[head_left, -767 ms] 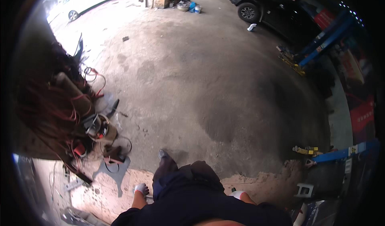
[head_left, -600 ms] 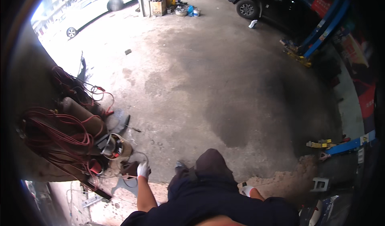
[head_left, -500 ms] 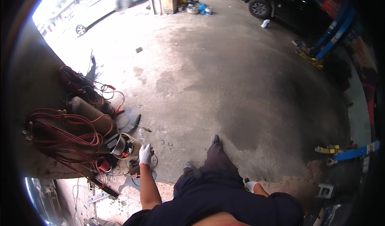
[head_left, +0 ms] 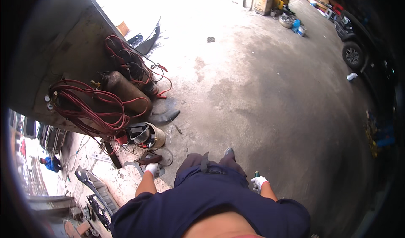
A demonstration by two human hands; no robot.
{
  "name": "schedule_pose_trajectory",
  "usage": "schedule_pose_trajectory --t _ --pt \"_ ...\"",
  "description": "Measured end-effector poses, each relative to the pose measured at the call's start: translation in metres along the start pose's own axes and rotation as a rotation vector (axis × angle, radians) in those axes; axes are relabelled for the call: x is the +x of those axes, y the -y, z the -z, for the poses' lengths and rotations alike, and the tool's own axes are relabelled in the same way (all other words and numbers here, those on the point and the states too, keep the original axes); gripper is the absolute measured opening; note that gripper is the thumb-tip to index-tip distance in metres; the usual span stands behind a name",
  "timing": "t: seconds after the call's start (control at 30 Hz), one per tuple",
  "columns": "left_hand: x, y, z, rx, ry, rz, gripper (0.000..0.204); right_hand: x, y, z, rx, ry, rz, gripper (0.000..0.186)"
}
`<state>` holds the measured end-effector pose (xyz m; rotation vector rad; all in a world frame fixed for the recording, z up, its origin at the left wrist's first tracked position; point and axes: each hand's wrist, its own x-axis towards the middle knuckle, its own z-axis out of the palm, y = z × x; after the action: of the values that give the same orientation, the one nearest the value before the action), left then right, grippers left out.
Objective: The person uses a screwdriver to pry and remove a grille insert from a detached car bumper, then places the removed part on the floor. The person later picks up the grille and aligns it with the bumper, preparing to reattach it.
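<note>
My right hand (head_left: 261, 181), in a white knit glove, is closed round a small dark green cylinder (head_left: 257, 174) whose top end sticks out of the fist; its kind is not clear. My left hand (head_left: 152, 168), gloved the same way, hangs low at my left side. Its fingers are too small and smeared to read, and nothing shows clearly in it. Beyond that hand, on the floor, lies a brown and dark metal object (head_left: 148, 158). A cream bucket (head_left: 158, 137) full of tools and parts stands a little farther off.
Red hoses (head_left: 84, 105) hang coiled by a rusty gas cylinder (head_left: 128, 95) at the left wall. Loose car panels (head_left: 99, 191) lie behind on the left. A black vehicle (head_left: 358, 54) stands at the far right. Boxes of scrap (head_left: 262, 5) sit by a post; a person in blue (head_left: 51, 163) is far left.
My view has swung left, so the bucket and hoses sit farther right in it. My left hand has dropped back from beside the bucket; my right hand and the green cylinder show more fully.
</note>
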<state>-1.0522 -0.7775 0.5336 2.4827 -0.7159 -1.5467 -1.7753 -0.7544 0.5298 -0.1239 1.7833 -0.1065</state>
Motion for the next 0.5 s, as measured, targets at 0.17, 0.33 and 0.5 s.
schedule_pose_trajectory --t 0.17,0.33,0.5 --pt "-0.064 0.055 -0.069 -0.652 0.128 0.461 0.018 -0.002 0.139 0.027 -0.069 -0.043 0.141 0.013" --pt "-0.062 0.016 -0.145 -0.531 0.17 0.585 0.025 0.011 0.23 0.037 -0.249 -0.073 0.108 0.012" --pt "0.047 -0.101 -0.136 -0.538 0.18 0.516 0.032 0.005 0.308 0.031 -0.297 -0.124 -0.024 0.012"
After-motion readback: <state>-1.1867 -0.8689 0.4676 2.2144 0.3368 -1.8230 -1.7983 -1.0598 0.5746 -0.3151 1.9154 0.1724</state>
